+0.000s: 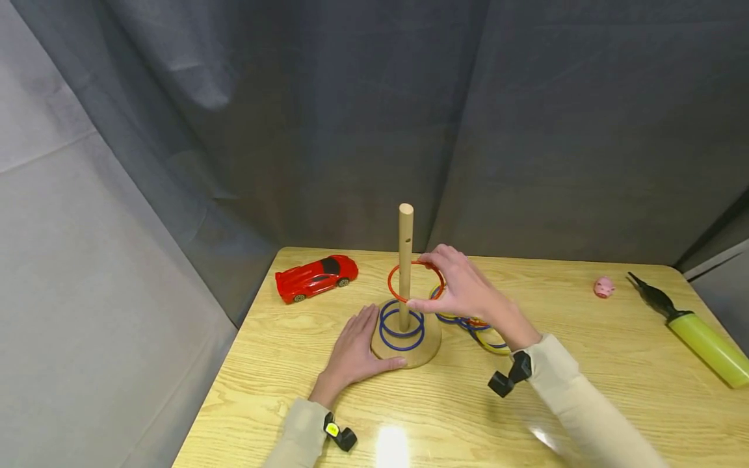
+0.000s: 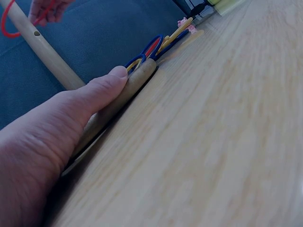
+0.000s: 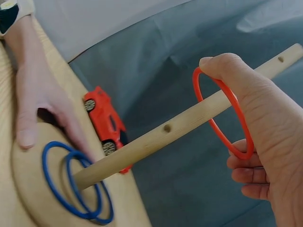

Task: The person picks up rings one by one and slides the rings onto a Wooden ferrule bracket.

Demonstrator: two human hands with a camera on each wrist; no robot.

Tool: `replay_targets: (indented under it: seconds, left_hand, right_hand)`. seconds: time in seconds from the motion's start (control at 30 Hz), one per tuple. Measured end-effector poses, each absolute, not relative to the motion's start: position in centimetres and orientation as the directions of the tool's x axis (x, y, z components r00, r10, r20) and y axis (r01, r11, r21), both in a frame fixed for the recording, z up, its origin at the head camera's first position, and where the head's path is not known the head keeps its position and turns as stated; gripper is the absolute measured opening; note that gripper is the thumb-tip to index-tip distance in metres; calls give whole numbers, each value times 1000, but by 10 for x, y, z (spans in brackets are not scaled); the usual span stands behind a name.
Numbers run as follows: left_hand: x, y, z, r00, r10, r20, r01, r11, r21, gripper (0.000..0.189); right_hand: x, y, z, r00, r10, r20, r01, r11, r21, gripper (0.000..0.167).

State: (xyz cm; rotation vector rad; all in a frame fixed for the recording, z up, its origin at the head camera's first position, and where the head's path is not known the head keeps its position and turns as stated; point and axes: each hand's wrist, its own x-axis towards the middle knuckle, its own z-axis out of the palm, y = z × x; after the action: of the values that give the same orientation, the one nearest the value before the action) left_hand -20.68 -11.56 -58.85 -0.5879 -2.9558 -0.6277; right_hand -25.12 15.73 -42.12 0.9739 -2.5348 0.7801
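A wooden ring-toss stand [image 1: 430,341] has a round base and an upright peg [image 1: 406,240]. Two blue rings [image 3: 46,163] lie around the peg's foot, one overlapping the other. My left hand [image 1: 354,348] rests against the base's left side, thumb along the near edge and fingers stretched along the far side. In the left wrist view, the thumb [image 2: 106,90] lies straight on the rim. My right hand [image 1: 462,286] pinches a red ring [image 3: 196,85] between thumb and fingers. This ring encircles the peg partway up, well above the blue rings.
Several blue, yellow and red rings [image 1: 494,349] lie in a pile right of the base, partly behind my right hand. A red toy car [image 1: 316,277] stands at the back left. Far right are a pink pig toy [image 1: 604,286] and a green hand pump [image 1: 708,348]. Dark curtain [image 1: 351,130] hangs behind.
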Motion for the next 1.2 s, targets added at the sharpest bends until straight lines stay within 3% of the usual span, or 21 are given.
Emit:
replay_targets:
  seconds: [0.7, 1.2]
  left_hand:
    - [-205, -115, -588, -927, 351, 133, 375, 848, 376, 136]
    - [-204, -115, -588, -924, 352, 152, 383, 850, 361, 135]
  right_hand:
    - [-234, 149, -523, -783, -428, 451, -613, 650, -449, 86]
    - [-240, 144, -555, -774, -423, 471, -609, 701, -371, 93]
